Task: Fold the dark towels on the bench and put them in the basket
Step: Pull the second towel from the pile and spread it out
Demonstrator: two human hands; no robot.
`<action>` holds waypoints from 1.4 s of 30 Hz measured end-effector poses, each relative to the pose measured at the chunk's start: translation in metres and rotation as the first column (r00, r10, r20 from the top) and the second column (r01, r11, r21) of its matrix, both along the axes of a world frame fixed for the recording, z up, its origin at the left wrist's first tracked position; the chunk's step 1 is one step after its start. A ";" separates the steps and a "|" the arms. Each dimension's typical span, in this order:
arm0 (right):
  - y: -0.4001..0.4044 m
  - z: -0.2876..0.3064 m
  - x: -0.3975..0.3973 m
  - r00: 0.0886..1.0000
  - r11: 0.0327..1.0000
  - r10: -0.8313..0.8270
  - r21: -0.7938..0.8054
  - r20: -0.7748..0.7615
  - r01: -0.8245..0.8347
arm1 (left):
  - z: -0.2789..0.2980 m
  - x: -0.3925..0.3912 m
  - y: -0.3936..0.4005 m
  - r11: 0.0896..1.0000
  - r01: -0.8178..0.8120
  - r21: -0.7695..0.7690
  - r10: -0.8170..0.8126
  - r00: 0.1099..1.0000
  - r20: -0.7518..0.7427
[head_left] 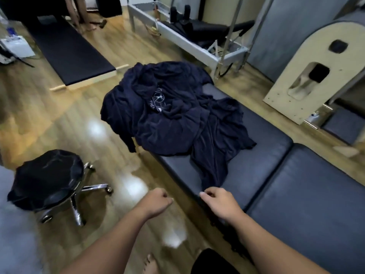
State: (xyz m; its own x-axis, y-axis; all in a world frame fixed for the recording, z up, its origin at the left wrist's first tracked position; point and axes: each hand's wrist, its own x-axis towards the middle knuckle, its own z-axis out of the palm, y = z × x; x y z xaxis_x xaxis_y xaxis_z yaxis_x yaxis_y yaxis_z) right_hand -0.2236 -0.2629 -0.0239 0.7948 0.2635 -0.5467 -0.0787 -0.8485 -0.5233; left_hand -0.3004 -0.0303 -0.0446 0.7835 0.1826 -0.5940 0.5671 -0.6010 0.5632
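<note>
A heap of crumpled dark navy towels [167,115] lies on the far half of the grey padded bench [262,169]. One towel [213,155] trails toward me and narrows to a corner at the bench's near edge. My right hand [219,202] rests at that corner with its fingers curled, pinching the towel's tip. To its left, over the floor, my left hand [158,202] is a loose fist holding nothing. No basket is in view.
A rolling stool [47,178] covered with dark cloth stands on the wooden floor to the left. A black mat platform [73,52] lies at the back left and a metal exercise frame [193,42] behind the bench. A wooden arched barrel [308,72] stands at right.
</note>
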 end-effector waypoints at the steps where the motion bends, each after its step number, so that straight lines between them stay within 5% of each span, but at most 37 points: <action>1: 0.004 0.002 0.010 0.998 0.999 -0.047 -0.008 0.038 0.048 | 0.002 0.017 0.005 0.999 0.044 0.020 -0.044 0.999 0.012; 8: 0.016 -0.010 0.085 0.924 0.939 -0.326 -0.045 0.198 0.341 | 0.019 0.146 0.014 0.942 0.291 0.165 -0.307 0.949 0.077; 13: 0.015 -0.018 0.126 0.902 0.898 -0.400 -0.130 0.162 0.421 | 0.029 0.220 0.003 0.856 0.441 0.271 -0.481 0.871 0.102; 19: 0.026 -0.032 0.153 0.927 0.889 -0.351 -0.262 0.135 0.375 | 0.022 0.296 -0.015 0.660 0.597 0.456 -0.717 0.682 0.146; 27: 0.038 -0.035 0.158 0.933 0.874 -0.339 -0.326 0.120 0.359 | 0.004 0.379 -0.035 0.313 0.717 0.623 -0.915 0.403 -0.003; 32: 0.021 -0.028 0.161 0.894 0.800 -0.432 -0.409 0.115 0.439 | -0.004 0.421 -0.051 0.278 0.792 0.543 -0.915 0.390 -0.102; 38: 0.008 -0.023 0.137 0.822 0.710 -0.560 -0.451 0.106 0.542 | -0.004 0.428 -0.083 0.073 0.825 0.561 -0.974 0.179 -0.136; 42: -0.025 -0.011 0.107 0.742 0.596 -0.656 -0.507 0.138 0.622 | -0.013 0.409 -0.116 0.101 0.972 0.210 -0.989 0.122 -0.089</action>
